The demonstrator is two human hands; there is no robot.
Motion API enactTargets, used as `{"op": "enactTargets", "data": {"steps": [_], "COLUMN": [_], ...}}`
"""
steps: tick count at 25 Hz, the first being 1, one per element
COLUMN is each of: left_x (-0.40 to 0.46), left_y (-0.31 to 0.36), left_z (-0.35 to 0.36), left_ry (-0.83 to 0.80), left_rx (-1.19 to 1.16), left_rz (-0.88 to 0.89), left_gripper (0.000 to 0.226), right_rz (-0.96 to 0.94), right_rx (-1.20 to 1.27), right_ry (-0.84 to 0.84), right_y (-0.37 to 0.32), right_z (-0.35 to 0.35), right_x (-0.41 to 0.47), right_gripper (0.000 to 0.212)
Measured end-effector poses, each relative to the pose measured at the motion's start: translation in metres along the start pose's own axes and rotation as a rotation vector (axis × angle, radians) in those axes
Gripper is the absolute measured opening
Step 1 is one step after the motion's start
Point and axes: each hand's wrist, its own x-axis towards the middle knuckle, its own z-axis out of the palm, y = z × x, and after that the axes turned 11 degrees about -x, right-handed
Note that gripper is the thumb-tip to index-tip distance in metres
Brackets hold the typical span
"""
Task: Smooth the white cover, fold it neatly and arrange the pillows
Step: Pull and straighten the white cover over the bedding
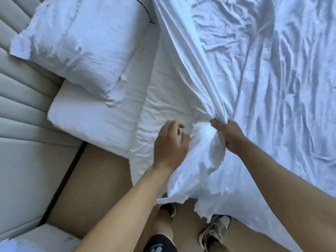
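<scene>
Right hand (230, 136) gripping bunched white cover (209, 99), left hand (170, 144) half-open beside

Bright bluish daylight, blurred, wide-angle warp

Bed (101, 122): wrinkled white cover (263, 70) spread across, pillow (78, 42) near headboard (21, 99); second pillow, perhaps, under it.

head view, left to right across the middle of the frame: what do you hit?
Padded beige headboard → upper pillow, lying on a second pillow → left hand, open beside the fabric → right hand, gripping a bunched corner of the white cover → wrinkled spread of that cover.
</scene>
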Motion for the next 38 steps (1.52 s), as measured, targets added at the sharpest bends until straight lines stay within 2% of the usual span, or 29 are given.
{"op": "enactTargets", "data": {"steps": [1,3,5,8,11,14,16,17,18,20,22,23,25,27,28,30,32,35,38], "left_x": [-0.002,-0.012,-0.026,-0.06,-0.105,-0.139,-0.145,-0.143,-0.14,-0.135,-0.128,-0.126,-0.126,-0.136,-0.144,-0.158,-0.176,-0.203,-0.238], "left_y": [0.007,0.022,0.045,0.091,0.118,0.108,0.085,0.074,0.066,0.057,0.061,0.068,0.087,0.108,0.122,0.153,0.187,0.243,0.289], "left_z": [0.014,0.051,0.102,0.182,0.248,0.288,0.295,0.293,0.293,0.292,0.301,0.308,0.33,0.361,0.382,0.423,0.463,0.513,0.572], "left_ry": [0.032,-0.1,-0.204,-0.285,-0.524,-0.828,-0.926,-0.925,-0.921,-0.901,-0.883,-0.897,-0.972,-1.004,-0.952,-0.82,-0.808,-0.794,-0.884], "left_rx": [-0.005,-0.012,0.093,0.286,0.363,0.431,0.362,0.316,0.291,0.279,0.228,0.16,-0.007,-0.09,-0.052,0.075,0.128,0.104,0.109], "left_rz": [-0.1,-0.361,-0.375,-0.133,-0.006,-0.06,-0.212,-0.276,-0.311,-0.317,-0.299,-0.312,-0.356,-0.343,-0.351,-0.361,-0.261,-0.171,-0.119], "left_gripper": [0.039,0.07,0.081,0.082,0.084,0.072,0.062,0.061,0.061,0.063,0.068,0.073,0.086,0.086,0.077,0.052,0.035,0.031,0.029], "right_rz": [-0.019,-0.056,-0.069,0.002,0.202,0.367,0.46,0.463,0.421,0.246,0.052,0.04,0.15,0.196,0.184,0.119,0.043,-0.015,0.065], "right_rx": [0.061,0.116,0.166,0.265,0.414,0.296,0.102,0.035,-0.002,-0.057,-0.036,-0.04,-0.202,-0.373,-0.388,-0.328,-0.245,-0.13,-0.03], "right_ry": [-0.032,-0.1,-0.16,-0.164,-0.061,0.082,0.272,0.375,0.469,0.694,0.913,0.92,0.73,0.521,0.484,0.501,0.515,0.573,0.595], "right_y": [0.0,0.002,0.014,0.079,0.167,0.234,0.253,0.253,0.245,0.22,0.193,0.185,0.179,0.183,0.185,0.195,0.206,0.22,0.248], "right_z": [-0.034,-0.091,-0.143,-0.223,-0.287,-0.308,-0.3,-0.292,-0.282,-0.262,-0.252,-0.251,-0.255,-0.276,-0.296,-0.348,-0.399,-0.469,-0.548], "right_x": [-0.007,-0.023,-0.047,-0.087,-0.122,-0.123,-0.108,-0.101,-0.095,-0.087,-0.08,-0.072,-0.059,-0.056,-0.059,-0.068,-0.083,-0.107,-0.122], "right_gripper": [0.012,0.016,0.017,0.018,0.027,0.028,0.051,0.065,0.067,0.052,0.054,0.061,0.067,0.039,0.025,0.026,0.03,0.033,0.03]}}
